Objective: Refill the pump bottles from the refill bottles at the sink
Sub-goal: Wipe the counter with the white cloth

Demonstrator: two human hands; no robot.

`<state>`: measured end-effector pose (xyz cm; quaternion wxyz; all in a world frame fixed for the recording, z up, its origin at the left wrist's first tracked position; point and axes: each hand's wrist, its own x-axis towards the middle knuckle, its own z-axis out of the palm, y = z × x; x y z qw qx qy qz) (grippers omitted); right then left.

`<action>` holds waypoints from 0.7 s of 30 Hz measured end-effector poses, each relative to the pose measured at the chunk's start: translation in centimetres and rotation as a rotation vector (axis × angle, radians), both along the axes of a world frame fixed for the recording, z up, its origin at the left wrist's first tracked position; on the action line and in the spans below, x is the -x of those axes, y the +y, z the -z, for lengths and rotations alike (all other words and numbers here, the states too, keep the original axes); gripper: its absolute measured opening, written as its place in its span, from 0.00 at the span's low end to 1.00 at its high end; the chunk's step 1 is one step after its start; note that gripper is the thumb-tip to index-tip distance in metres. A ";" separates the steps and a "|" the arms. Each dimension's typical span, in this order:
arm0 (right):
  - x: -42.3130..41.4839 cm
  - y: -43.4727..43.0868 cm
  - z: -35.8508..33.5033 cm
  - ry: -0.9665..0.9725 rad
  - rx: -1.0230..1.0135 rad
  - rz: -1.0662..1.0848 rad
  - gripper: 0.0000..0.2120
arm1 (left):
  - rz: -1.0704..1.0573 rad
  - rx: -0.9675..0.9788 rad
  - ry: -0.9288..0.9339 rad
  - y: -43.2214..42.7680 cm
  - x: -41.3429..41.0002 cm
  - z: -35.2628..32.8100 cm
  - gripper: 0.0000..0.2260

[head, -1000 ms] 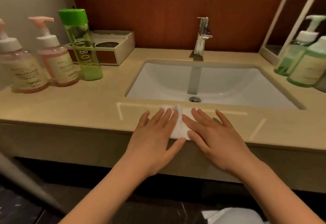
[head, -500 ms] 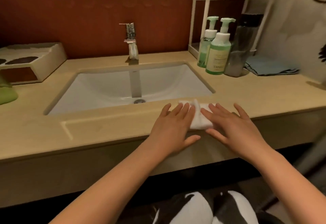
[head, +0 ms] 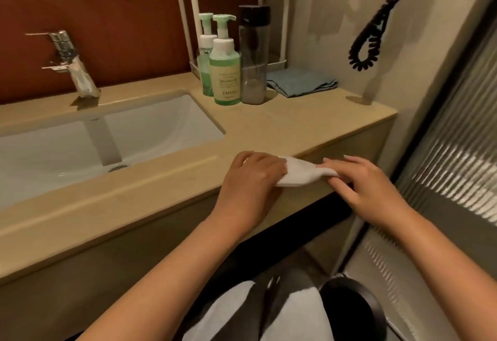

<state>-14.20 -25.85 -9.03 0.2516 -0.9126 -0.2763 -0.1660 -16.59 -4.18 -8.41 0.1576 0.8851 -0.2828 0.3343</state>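
Note:
Two green pump bottles stand at the back right of the counter: the nearer one (head: 225,71) with a cream label, the other (head: 205,63) behind it. A tall clear bottle with a black cap (head: 252,55) stands right of them. At the counter's front edge lies a white tissue (head: 298,174). My left hand (head: 252,179) grips its left end with curled fingers. My right hand (head: 363,182) pinches its right end. The tissue is stretched between both hands.
The white sink basin (head: 161,125) and chrome faucet (head: 72,69) lie to the left. A white shelf rack (head: 188,26) stands behind the bottles, a folded blue cloth (head: 301,82) beside them. A black coiled cord (head: 371,42) hangs on the right wall. A ribbed glass door (head: 457,152) is at the right.
The view has swung right, and the pink bottles and green refill bottle have left the frame. Both hands slid the tissue right along the counter edge and went from flat to gripping its ends.

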 end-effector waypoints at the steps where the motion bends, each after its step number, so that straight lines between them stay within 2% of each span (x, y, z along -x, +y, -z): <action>1: 0.5 -1.2 0.6 0.041 -0.046 0.017 0.12 | 0.059 0.039 0.037 -1.1 0.1 0.3 0.09; 3: 1.4 -2.8 1.9 0.176 -0.183 0.035 0.08 | 0.121 0.154 0.260 -2.9 0.7 0.6 0.07; 5: 2.2 -4.7 3.7 0.307 -0.326 0.086 0.08 | 0.165 0.301 0.592 -5.2 0.4 2.1 0.04; 8: 3.3 -7.3 7.0 0.459 -0.466 0.223 0.08 | 0.202 0.536 0.915 -8.6 -0.6 5.9 0.05; 11: 4.3 -9.2 10.8 0.624 -0.658 0.395 0.05 | 0.045 0.837 1.333 -11.8 -1.1 10.7 0.09; 13: 4.8 -9.8 13.2 0.726 -0.828 0.535 0.04 | -0.064 1.067 1.563 -13.3 -0.7 13.3 0.08; 16: 5.7 -10.4 17.1 0.924 -1.143 0.740 0.05 | -0.170 1.318 1.732 -15.6 0.0 17.1 0.04; 18: 6.2 -10.6 19.8 1.023 -1.384 0.852 0.09 | -0.222 1.340 1.814 -17.1 0.3 19.7 0.04; 21: 7.0 -10.0 22.1 1.075 -1.485 0.960 0.12 | -0.247 1.352 1.875 -18.0 0.8 21.6 0.03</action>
